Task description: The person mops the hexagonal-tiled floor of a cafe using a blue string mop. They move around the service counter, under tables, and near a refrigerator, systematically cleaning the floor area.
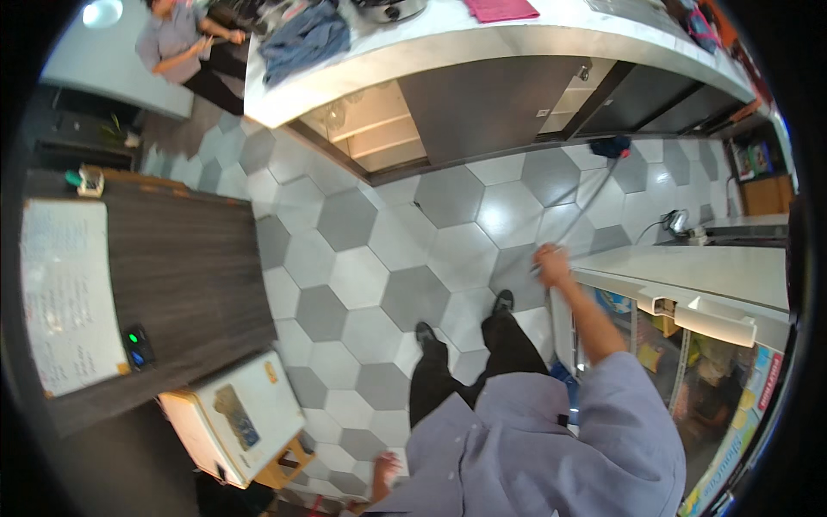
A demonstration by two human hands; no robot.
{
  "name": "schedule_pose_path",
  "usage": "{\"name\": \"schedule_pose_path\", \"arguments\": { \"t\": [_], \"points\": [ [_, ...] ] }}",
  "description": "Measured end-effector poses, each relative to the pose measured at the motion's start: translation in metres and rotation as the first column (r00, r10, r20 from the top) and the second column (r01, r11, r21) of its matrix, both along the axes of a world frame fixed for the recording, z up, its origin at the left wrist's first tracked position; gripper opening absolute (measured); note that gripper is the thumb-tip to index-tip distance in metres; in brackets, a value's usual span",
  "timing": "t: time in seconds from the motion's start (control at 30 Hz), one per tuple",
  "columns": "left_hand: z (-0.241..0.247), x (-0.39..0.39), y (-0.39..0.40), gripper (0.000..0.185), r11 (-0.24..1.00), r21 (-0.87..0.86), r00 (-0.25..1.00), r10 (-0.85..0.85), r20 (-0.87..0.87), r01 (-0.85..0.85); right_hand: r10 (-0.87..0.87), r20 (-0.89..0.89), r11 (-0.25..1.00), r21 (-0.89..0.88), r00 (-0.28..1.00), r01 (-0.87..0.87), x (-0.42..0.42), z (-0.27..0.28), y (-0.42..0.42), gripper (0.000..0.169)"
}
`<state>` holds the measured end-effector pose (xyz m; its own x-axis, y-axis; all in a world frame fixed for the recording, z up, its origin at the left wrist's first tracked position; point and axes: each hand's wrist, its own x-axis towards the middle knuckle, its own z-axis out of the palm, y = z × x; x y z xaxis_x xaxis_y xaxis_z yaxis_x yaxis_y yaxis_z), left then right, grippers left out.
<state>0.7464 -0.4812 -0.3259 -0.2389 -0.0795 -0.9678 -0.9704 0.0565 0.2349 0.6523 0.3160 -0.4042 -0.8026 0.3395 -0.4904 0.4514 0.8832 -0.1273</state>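
Observation:
My right hand (551,263) is closed around the end of a long thin pole (593,197). From there the pole slants up and away to a dark, bunched head (607,147) with a red spot, on the floor by the cabinet base. It looks like a mop or broom; blur hides which. My left hand (386,466) hangs low beside my body, blurred, with no object visible in it. Both of my shoes stand on the hexagonal floor tiles (415,299).
A marble-topped counter (387,55) with cabinets crosses the far side. A glass-fronted display fridge (685,362) stands close at right. At left are a wooden panel with a whiteboard (74,291) and a white box (242,413). Another person (177,42) stands beyond the counter.

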Motion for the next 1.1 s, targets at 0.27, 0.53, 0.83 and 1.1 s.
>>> {"name": "schedule_pose_path", "arguments": {
  "t": [0.27,0.53,0.83,1.1],
  "points": [
    [0.038,-0.023,0.084,0.02,0.96,0.226,0.985,0.148,0.093,-0.165,-0.622,-0.391,0.738,-0.003,0.679,0.675,0.028,0.002,0.273,0.031],
    [0.056,-0.148,0.167,0.013,0.887,-0.296,0.868,-0.43,-0.248,0.355,-0.407,-0.305,0.894,0.061,0.861,0.444,0.005,-0.024,0.176,0.051],
    [-0.005,-0.164,0.139,0.024,0.556,-0.113,0.459,-0.77,-0.443,0.824,0.086,-0.303,0.977,-0.163,0.949,-0.14,-0.048,0.085,-0.296,0.024],
    [-0.001,-0.214,-0.019,0.031,0.264,-0.548,0.142,-0.956,-0.256,0.794,0.122,-0.775,0.418,-0.527,0.62,-0.74,-0.116,0.349,-0.549,0.054]
  ]
}}
